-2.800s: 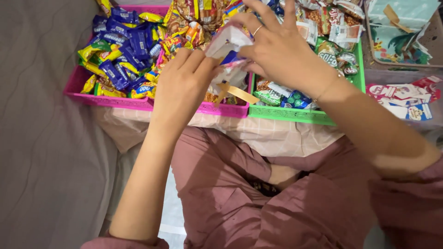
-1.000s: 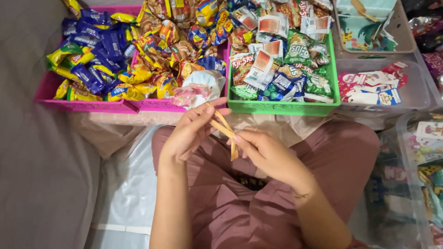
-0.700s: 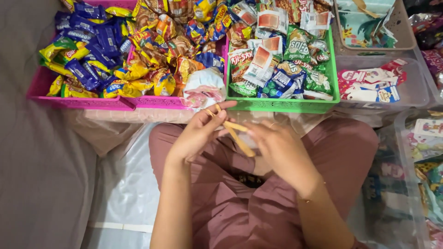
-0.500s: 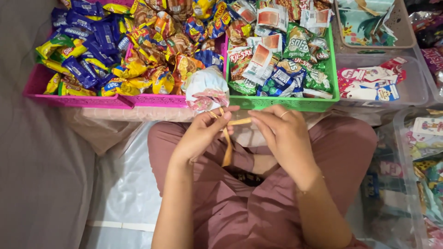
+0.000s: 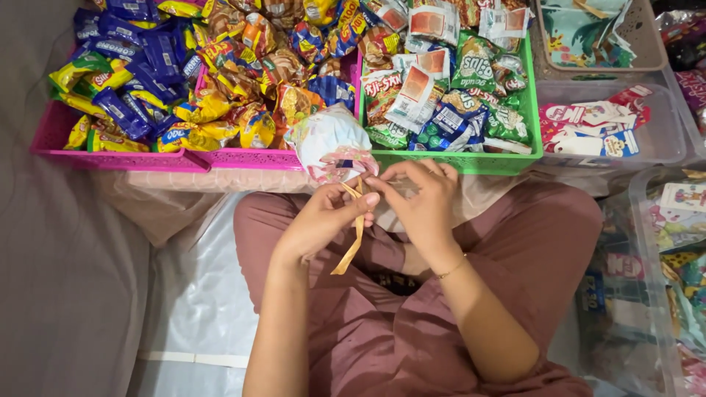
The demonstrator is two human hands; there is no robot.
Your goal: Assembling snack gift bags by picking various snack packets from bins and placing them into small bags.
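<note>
Grey floor, pink tray [image 5: 110, 156] and green tray [image 5: 471, 158] of snack packets.

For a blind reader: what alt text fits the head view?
Two hands, left and right, pinch a tan ribbon at the neck of a small filled bag over the person's lap. Behind it stand pink and green baskets full of snack packets.
</note>
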